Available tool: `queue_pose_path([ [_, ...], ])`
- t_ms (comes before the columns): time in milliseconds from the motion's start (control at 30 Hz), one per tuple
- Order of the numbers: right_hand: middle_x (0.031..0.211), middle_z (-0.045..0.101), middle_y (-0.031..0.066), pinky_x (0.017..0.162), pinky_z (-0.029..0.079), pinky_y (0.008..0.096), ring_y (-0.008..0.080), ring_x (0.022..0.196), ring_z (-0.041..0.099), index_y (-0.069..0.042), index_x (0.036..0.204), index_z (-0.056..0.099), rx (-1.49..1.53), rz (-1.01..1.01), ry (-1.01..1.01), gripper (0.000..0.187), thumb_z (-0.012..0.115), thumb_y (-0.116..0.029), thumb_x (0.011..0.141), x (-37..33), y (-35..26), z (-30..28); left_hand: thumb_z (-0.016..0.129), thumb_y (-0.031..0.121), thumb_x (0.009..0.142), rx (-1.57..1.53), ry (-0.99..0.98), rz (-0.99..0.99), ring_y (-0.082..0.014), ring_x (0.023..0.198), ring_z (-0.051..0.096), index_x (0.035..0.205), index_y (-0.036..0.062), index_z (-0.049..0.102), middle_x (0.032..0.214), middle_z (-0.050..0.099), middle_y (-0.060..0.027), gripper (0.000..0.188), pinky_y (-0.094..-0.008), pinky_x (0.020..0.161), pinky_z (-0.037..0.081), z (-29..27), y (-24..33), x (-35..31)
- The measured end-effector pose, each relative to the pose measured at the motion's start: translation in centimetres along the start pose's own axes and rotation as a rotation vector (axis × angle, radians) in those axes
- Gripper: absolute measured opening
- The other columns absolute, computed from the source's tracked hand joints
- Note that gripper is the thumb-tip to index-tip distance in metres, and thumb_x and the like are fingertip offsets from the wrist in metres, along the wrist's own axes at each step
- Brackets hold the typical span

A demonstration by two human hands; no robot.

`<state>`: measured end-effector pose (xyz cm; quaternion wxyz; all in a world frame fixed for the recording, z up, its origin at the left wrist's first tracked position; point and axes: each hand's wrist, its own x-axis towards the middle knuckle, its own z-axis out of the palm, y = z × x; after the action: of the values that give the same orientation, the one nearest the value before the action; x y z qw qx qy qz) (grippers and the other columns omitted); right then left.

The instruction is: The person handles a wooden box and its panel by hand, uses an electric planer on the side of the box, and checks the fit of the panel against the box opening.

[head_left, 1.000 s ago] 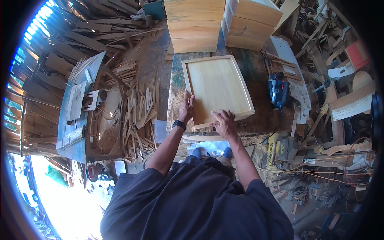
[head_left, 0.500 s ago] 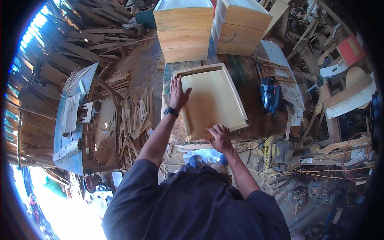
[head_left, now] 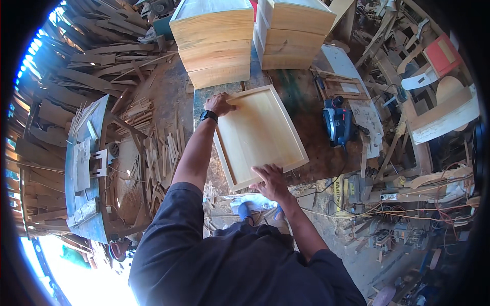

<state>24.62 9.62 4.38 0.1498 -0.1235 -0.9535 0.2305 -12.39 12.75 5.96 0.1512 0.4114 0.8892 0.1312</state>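
Observation:
A shallow, pale wooden drawer (head_left: 258,130) with a low rim lies turned at an angle on the worn workbench (head_left: 326,166) in front of me. My left hand (head_left: 220,104) is closed over its far-left corner, thumb lying on the inside and the other fingertips hidden past the rim. At the near edge, my right hand (head_left: 272,182) straddles the rim, fingers over the inner side and thumb outside. A dark watch (head_left: 209,116) is on my left wrist.
Two stacks of pale wooden boxes, a left stack (head_left: 214,48) and a right stack (head_left: 293,38), stand at the bench's far side. A blue-black power tool (head_left: 338,122) rests on the right. Scrap wood (head_left: 168,145) piles up at left; a yellow-and-grey machine (head_left: 352,188) and cables are at lower right.
The drawer has turned and shifted slightly left on the bench. My left hand has gone from lying flat along its left side to gripping the far-left corner; my right hand stays at the near rim.

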Motion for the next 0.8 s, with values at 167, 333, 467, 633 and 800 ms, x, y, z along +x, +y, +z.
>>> queue_pose_path([
  [167, 0.114, 0.060, 0.0078, 0.095, 0.037, 0.0439, 0.0280, 0.110, 0.052, -0.012, 0.130, 0.058, 0.008, 0.025, -0.052, 0.063, 0.076, -0.043, 0.078, 0.6, -0.4, -0.3, 0.077, 0.068, 0.067, -0.006, 0.017, -0.015, -0.0273, 0.130, 0.050, 0.129, 0.0211, 0.061, 0.131, 0.061, -0.0039, 0.079, -0.0523, 0.107, 0.034, 0.0, -1.8, 0.7],
  [333, 0.116, 0.060, 0.0076, 0.095, 0.039, 0.0455, 0.0278, 0.111, 0.052, -0.011, 0.132, 0.057, 0.012, -0.001, -0.071, 0.063, 0.075, -0.041, 0.080, -0.8, -0.2, 0.2, 0.061, 0.082, 0.071, 0.045, -0.033, -0.039, -0.0331, 0.142, 0.035, 0.137, 0.0168, 0.054, 0.147, 0.049, -0.0078, 0.092, -0.0571, 0.114, 0.024, 0.3, -2.8, 1.1],
  [467, 0.115, 0.060, 0.0073, 0.094, 0.039, 0.0460, 0.0279, 0.110, 0.052, -0.012, 0.131, 0.058, 0.008, -0.001, -0.059, 0.061, 0.075, -0.039, 0.080, -3.3, -0.5, -0.2, 0.053, 0.087, 0.071, 0.011, -0.156, -0.078, -0.0321, 0.141, 0.040, 0.142, 0.0154, 0.051, 0.146, 0.052, -0.0109, 0.101, -0.0573, 0.113, 0.024, -0.8, -1.4, 1.3],
  [633, 0.109, 0.058, 0.0062, 0.092, 0.040, 0.0452, 0.0267, 0.108, 0.052, -0.015, 0.130, 0.059, -0.037, 0.013, -0.062, 0.062, 0.077, -0.041, 0.077, 0.7, 0.1, -0.3, 0.065, 0.078, 0.071, 0.012, -0.152, 0.081, -0.0268, 0.133, 0.050, 0.138, 0.0201, 0.055, 0.140, 0.057, -0.0070, 0.090, -0.0477, 0.109, 0.034, -1.4, -2.7, 0.9],
  [800, 0.111, 0.058, 0.0069, 0.094, 0.039, 0.0444, 0.0267, 0.109, 0.052, -0.014, 0.132, 0.057, -0.038, -0.010, -0.025, 0.063, 0.076, -0.041, 0.079, 0.5, 0.0, 0.2, 0.068, 0.074, 0.070, -0.001, -0.132, 0.036, -0.0268, 0.133, 0.049, 0.138, 0.0211, 0.056, 0.141, 0.057, -0.0064, 0.087, -0.0487, 0.109, 0.033, -0.7, -3.0, 1.2],
])
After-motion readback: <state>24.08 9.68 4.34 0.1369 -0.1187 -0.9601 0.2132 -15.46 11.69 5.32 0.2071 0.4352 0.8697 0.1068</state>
